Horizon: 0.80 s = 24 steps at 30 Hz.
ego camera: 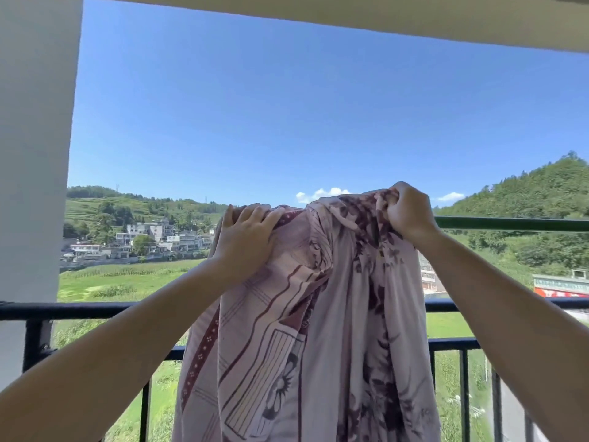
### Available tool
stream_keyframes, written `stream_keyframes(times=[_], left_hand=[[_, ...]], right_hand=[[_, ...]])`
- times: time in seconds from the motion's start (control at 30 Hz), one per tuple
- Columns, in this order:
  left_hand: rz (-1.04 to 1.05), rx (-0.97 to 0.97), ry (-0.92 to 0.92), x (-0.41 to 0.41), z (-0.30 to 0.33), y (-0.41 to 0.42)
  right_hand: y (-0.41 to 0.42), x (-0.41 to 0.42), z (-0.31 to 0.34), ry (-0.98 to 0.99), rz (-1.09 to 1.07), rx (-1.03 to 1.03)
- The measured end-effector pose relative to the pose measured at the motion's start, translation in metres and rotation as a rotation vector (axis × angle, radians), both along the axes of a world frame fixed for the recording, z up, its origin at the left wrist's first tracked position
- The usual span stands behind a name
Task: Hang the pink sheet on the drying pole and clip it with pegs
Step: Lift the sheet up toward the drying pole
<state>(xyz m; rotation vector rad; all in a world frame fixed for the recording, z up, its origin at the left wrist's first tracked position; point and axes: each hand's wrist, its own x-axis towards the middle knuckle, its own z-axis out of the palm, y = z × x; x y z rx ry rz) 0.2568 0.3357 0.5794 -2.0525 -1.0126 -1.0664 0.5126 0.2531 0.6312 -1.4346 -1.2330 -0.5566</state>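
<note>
The pink sheet (306, 314), printed with maroon stripes and flowers, hangs bunched in front of me and falls past the bottom of the view. My left hand (247, 237) lies on its upper left part, fingers curled over the top fold. My right hand (406, 212) is clenched on a gathered bunch at the sheet's upper right, level with the green drying pole (510, 223). The pole shows only to the right of the sheet; I cannot tell whether the cloth lies over it. No pegs are in view.
A black metal balcony railing (79, 309) with vertical bars runs across behind the sheet. A white pillar (35, 154) stands at the left and a ceiling beam (414, 14) crosses overhead. Fields, houses and hills lie beyond.
</note>
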Motion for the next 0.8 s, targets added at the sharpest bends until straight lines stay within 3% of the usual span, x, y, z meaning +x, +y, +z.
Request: stream_keyframes(times=[0.2, 0.27, 0.37, 0.47, 0.53, 0.67, 0.73, 0.8], left_hand=[[0.085, 0.246, -0.013, 0.005, 0.001, 0.005], [0.112, 0.185, -0.096, 0.008, 0.010, 0.001], [0.068, 0.098, -0.296, 0.025, 0.023, -0.023], [-0.113, 0.193, -0.352, 0.071, 0.016, -0.069], [-0.215, 0.032, -0.293, 0.112, 0.001, -0.103], [-0.272, -0.655, -0.225, 0.178, -0.024, -0.121], [-0.352, -0.716, -0.420, 0.181, -0.030, -0.113], [-0.343, -0.636, -0.655, 0.163, -0.028, -0.108]], right_hand=[[0.005, 0.037, 0.021, 0.089, 0.044, -0.023], [0.008, 0.046, 0.025, 0.131, 0.170, -0.125], [0.008, 0.062, 0.024, 0.262, 0.529, -0.245], [0.005, 0.075, 0.024, 0.232, 0.681, -0.345], [-0.001, 0.082, 0.024, 0.134, 0.710, -0.417], [-0.017, 0.092, 0.018, 0.060, 0.979, -0.612], [-0.021, 0.092, 0.010, -0.035, 1.091, -0.623], [-0.018, 0.093, 0.002, -0.249, 0.961, -0.486]])
